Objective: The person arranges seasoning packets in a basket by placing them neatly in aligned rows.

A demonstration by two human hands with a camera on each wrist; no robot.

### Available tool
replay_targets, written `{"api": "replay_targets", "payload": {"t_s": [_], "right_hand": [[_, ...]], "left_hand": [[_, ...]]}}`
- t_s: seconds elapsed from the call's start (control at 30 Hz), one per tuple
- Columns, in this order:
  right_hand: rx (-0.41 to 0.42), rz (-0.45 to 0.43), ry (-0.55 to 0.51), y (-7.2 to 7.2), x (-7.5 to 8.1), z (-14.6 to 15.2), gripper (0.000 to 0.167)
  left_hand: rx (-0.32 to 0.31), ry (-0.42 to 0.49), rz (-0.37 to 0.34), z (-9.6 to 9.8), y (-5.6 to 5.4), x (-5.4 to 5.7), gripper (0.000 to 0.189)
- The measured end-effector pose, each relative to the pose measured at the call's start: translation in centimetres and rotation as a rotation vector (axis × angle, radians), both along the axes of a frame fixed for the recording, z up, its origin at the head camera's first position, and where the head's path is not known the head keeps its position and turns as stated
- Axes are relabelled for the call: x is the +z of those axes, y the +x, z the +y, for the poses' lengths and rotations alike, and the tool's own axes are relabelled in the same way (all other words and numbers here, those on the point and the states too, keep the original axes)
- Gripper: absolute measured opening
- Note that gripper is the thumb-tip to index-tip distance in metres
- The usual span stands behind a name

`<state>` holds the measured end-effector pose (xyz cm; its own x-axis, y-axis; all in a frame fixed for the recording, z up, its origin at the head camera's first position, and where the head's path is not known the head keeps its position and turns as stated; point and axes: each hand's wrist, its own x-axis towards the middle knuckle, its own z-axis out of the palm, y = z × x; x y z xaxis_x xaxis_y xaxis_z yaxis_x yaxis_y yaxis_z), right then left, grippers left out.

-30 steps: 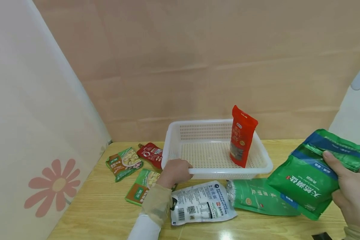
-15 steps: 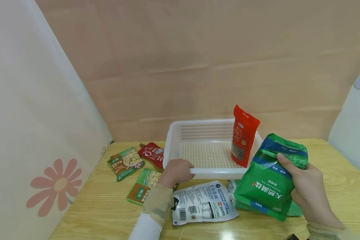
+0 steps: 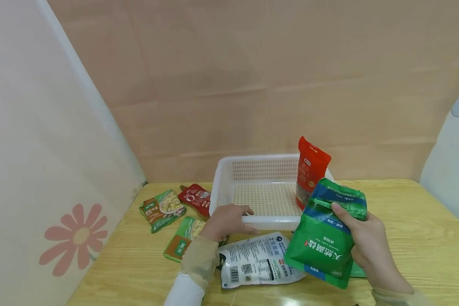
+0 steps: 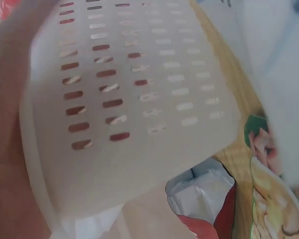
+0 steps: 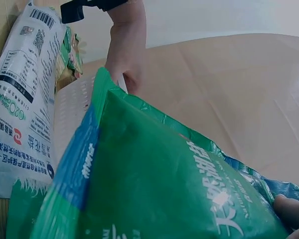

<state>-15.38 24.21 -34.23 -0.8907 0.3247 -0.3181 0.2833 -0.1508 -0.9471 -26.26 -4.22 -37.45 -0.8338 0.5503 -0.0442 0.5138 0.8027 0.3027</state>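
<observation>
My right hand (image 3: 367,242) grips a green bag of salt (image 3: 325,242) by its folded top, thumb on the printed front. The bag hangs tilted in front of the white plastic basket (image 3: 273,221), over the right end of a white bag of salt (image 3: 252,263). At the basket's front left corner is my left hand (image 3: 229,221), finger and thumb spread apart around the rim. In the left wrist view the perforated basket wall (image 4: 134,164) lies beside this hand. A red pouch (image 3: 310,170) stands upright in the basket's right end, its lower right part hidden by the green bag.
Left of the basket, a red spouted pouch (image 3: 196,199) and a green-brown food packet (image 3: 162,210) lie on the wooden table (image 3: 130,259). Another green-brown packet (image 3: 181,238) is partly under my left arm. Another green bag (image 3: 357,271) lies mostly hidden behind the held one.
My right hand has carried the green bag of salt leftward, from the right side to the basket's front. My left hand has loosened at the rim, its finger and thumb spreading apart.
</observation>
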Motion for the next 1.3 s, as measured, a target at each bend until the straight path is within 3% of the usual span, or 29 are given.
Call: {"api": "replay_targets", "payload": {"t_s": [0.17, 0.33, 0.47, 0.57, 0.7, 0.8, 0.93, 1.17, 1.3], "right_hand": [[-0.006, -0.012, 0.006, 0.0, -0.2, -0.2, 0.060], [-0.033, 0.013, -0.009, 0.2, 0.0, -0.5, 0.055], [-0.074, 0.047, -0.083, 0.4, 0.5, -0.8, 0.050], [-0.113, 0.075, -0.174, 0.3, 1.0, -1.2, 0.046], [-0.177, 0.110, -0.277, 0.2, 1.5, -1.7, 0.042], [-0.251, 0.135, -0.354, 0.2, 1.8, -2.2, 0.039], [-0.356, 0.175, -0.447, 0.0, 1.9, -2.7, 0.037], [-0.416, 0.230, -0.516, -0.3, 1.8, -3.4, 0.044], [-0.409, 0.226, -0.522, -0.5, 1.7, -3.9, 0.049]], "left_hand": [[0.049, 0.225, -0.107, -0.5, 0.6, 0.7, 0.056], [0.072, 0.461, -0.064, -0.3, 2.5, 1.6, 0.052], [0.072, 0.773, -0.081, 0.7, 4.6, 1.6, 0.045], [0.047, 1.020, -0.169, 2.0, 5.9, 1.2, 0.044], [0.040, 1.245, -0.381, 3.8, 7.0, 0.6, 0.056], [0.063, 1.320, -0.547, 4.7, 7.4, 0.1, 0.066], [0.051, 1.317, -0.685, 5.3, 7.5, -0.7, 0.071], [-0.010, 1.340, -0.793, 7.2, 8.5, -2.4, 0.091], [0.009, 1.404, -0.872, 8.7, 9.4, -3.0, 0.076]]}}
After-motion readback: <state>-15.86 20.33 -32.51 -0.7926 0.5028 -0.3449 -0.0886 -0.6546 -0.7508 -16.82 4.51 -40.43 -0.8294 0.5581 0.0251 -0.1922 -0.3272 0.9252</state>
